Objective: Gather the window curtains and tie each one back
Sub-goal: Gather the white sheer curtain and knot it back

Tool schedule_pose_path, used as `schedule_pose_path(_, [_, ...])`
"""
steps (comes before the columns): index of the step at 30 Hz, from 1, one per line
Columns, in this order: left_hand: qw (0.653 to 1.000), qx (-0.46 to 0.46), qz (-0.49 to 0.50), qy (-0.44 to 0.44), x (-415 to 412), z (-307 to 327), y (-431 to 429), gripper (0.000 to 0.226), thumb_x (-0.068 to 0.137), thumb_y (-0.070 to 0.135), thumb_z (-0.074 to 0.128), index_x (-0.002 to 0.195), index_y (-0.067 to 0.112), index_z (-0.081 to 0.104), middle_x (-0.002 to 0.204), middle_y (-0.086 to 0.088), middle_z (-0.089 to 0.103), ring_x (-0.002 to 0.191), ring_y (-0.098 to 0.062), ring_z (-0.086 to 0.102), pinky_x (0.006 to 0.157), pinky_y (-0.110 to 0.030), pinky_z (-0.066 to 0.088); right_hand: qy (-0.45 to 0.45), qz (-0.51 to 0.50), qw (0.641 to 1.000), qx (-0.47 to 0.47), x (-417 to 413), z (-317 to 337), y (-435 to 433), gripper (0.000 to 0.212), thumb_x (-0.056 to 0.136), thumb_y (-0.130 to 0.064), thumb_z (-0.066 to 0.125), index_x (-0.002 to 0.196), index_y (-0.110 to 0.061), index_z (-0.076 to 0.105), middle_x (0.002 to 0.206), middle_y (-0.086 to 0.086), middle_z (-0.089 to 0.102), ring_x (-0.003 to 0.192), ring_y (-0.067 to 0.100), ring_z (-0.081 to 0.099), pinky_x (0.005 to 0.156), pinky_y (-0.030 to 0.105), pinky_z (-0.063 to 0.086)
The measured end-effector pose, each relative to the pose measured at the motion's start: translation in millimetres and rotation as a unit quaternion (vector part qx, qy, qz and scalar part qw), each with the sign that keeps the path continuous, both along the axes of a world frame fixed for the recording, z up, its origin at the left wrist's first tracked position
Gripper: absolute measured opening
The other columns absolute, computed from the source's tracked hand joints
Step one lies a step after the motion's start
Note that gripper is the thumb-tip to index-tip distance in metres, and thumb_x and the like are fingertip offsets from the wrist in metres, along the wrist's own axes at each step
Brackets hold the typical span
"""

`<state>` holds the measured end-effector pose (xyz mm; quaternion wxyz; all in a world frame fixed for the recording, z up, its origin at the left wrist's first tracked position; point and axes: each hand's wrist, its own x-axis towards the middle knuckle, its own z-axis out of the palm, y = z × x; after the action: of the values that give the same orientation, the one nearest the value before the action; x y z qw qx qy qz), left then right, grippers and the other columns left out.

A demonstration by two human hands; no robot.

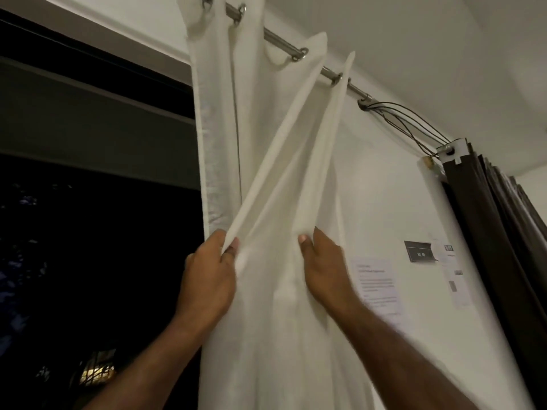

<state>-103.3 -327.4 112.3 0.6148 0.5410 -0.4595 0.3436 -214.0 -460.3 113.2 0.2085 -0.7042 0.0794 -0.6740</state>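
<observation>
Up beside the dark window (88, 202), the white curtain (266, 143) hangs by its rings from the metal rod (278, 39), bunched into folds against the wall (399, 187). My left hand (207, 279) pinches one long fold near the curtain's window-side edge, thumb and fingers curled on the cloth. My right hand (322, 267) grips a neighbouring fold, thumb pressed on the front. Papers (379, 285) are stuck to the wall at right, and a dark curtain (497, 217) hangs beyond them.
</observation>
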Motion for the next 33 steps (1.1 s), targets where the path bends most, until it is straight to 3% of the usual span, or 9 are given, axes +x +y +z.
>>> schedule_pose_path(3, [0.997,-0.005,0.074,-0.001,31,14,65,0.028,0.098,0.021,0.052,0.072,0.013,0.051,0.066,0.001,0.059,0.065,-0.015,0.059,0.055,-0.028,0.04,0.069,0.054,0.994,-0.069,53,12,78,0.026,0.105,-0.031,0.038,0.105,-0.017,0.06,0.102,0.007,0.07,0.095,0.027,0.066,0.086,0.034,0.051])
schedule_pose_path(6, [0.993,-0.007,0.119,0.012,54,8,125,0.028,0.098,0.023,0.052,0.072,0.014,0.054,0.07,-0.001,0.063,0.072,-0.022,0.062,0.063,-0.036,0.046,0.147,0.082,0.978,-0.122,92,0,155,0.027,0.102,-0.04,0.033,0.103,-0.022,0.053,0.103,0.013,0.069,0.097,0.034,0.065,0.087,0.048,0.053])
schedule_pose_path(13, [0.988,0.093,0.109,-0.055,13,-25,122,0.02,0.097,0.046,0.044,0.093,0.031,0.056,0.087,0.01,0.066,0.084,-0.012,0.064,0.079,-0.039,0.053,0.004,0.194,0.98,0.033,59,-11,141,0.023,0.098,-0.029,0.047,0.094,-0.025,0.069,0.087,-0.005,0.074,0.079,0.01,0.07,0.076,0.039,0.06])
schedule_pose_path(16, [0.989,0.085,0.096,-0.073,-8,-27,103,0.022,0.098,0.048,0.04,0.099,0.033,0.056,0.089,0.014,0.065,0.084,-0.003,0.062,0.081,-0.034,0.055,-0.019,0.236,0.971,0.037,42,-13,132,0.023,0.101,-0.023,0.049,0.097,-0.025,0.071,0.087,-0.009,0.075,0.079,0.006,0.072,0.069,0.024,0.059])
schedule_pose_path(21, [0.991,0.045,0.114,-0.055,-22,-24,91,0.01,0.098,0.047,0.04,0.105,0.04,0.041,0.095,0.02,0.059,0.087,-0.005,0.062,0.08,-0.034,0.057,-0.018,0.227,0.974,0.018,30,-18,117,0.021,0.101,-0.031,0.051,0.097,-0.026,0.071,0.092,-0.008,0.074,0.085,0.009,0.072,0.076,0.029,0.061])
schedule_pose_path(24, [0.994,0.052,0.075,-0.056,-31,-20,82,0.029,0.099,0.039,0.043,0.123,0.046,0.028,0.107,0.022,0.054,0.092,-0.002,0.06,0.083,-0.023,0.053,0.0,0.254,0.967,0.039,30,-17,111,0.021,0.1,-0.041,0.052,0.096,-0.028,0.069,0.101,-0.006,0.071,0.092,0.011,0.07,0.085,0.034,0.06])
schedule_pose_path(27, [0.995,0.028,0.074,-0.061,-33,-17,79,0.043,0.1,0.02,0.046,0.127,0.047,0.026,0.101,0.025,0.053,0.087,0.003,0.06,0.071,-0.013,0.049,0.01,0.267,0.963,0.038,29,-14,105,0.022,0.1,-0.045,0.049,0.096,-0.034,0.068,0.106,-0.01,0.069,0.096,0.007,0.069,0.088,0.033,0.059])
schedule_pose_path(29, [0.989,0.027,0.111,-0.091,-34,-18,81,0.055,0.099,0.015,0.046,0.135,0.049,0.022,0.111,0.028,0.043,0.085,0.006,0.056,0.065,-0.008,0.046,0.011,0.252,0.968,0.015,30,-13,104,0.02,0.101,-0.042,0.047,0.099,-0.036,0.066,0.116,-0.014,0.064,0.102,0.003,0.065,0.093,0.03,0.057])
schedule_pose_path(33, [0.974,0.06,0.169,-0.135,-32,-13,80,0.03,0.098,0.036,0.045,0.125,0.048,0.042,0.121,0.029,0.035,0.097,0.011,0.051,0.068,-0.002,0.037,0.037,0.285,0.958,0.005,36,-11,103,0.023,0.102,-0.041,0.044,0.122,-0.051,0.051,0.144,-0.019,0.044,0.128,0.0,0.047,0.103,0.021,0.044])
